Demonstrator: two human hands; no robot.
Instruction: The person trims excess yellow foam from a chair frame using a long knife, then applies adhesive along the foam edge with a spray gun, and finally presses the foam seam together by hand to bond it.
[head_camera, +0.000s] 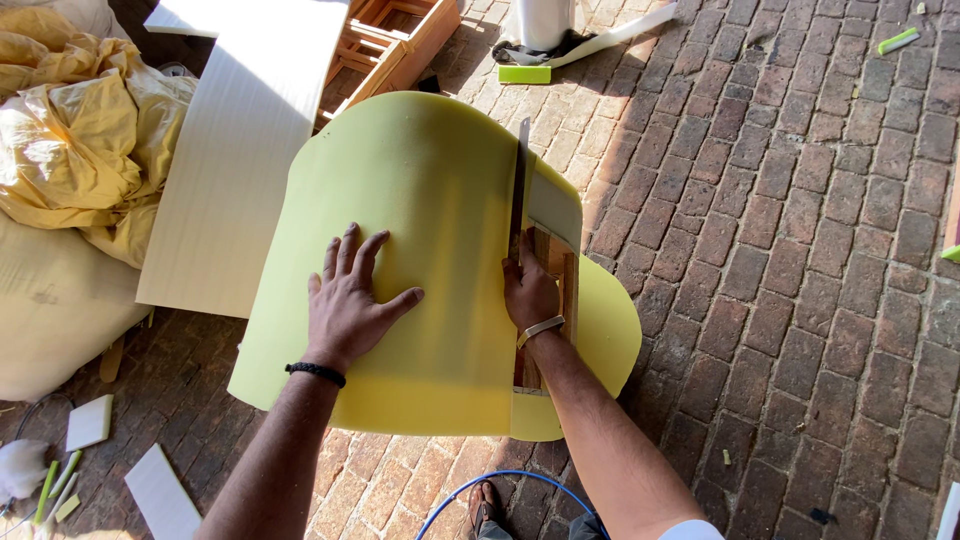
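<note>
Nearest to us, a blue hose (510, 480) loops over the brick paving (800, 300) beside a shoe toe. Above it our two forearms reach out to a yellow foam sheet (430, 220) draped over a wooden frame (560, 270). Our left hand (345, 300) lies flat, fingers spread wide, pressing the foam down and gripping nothing. Our right hand (530, 292) is closed around the handle of a long knife (520, 185), whose thin grey blade runs up along the cut line near the frame's edge.

We judge the main risk to be the blade wandering: the foam is soft and springy, so if it shifts under our palm the cut could veer or tear raggedly. The sheet overhangs the frame on both sides and sags, which could drag the cut out of line. Our left fingers sit near the blade's path, and a slip could reach them.

Smooth and matte, the foam is thick, with rounded corners; a narrow strip (555, 205) right of the blade already curls away. To the left lie a ribbed white board (240, 150) and crumpled yellow fabric (70, 130). Green scraps (525, 74) dot the rough, uneven bricks.
</note>
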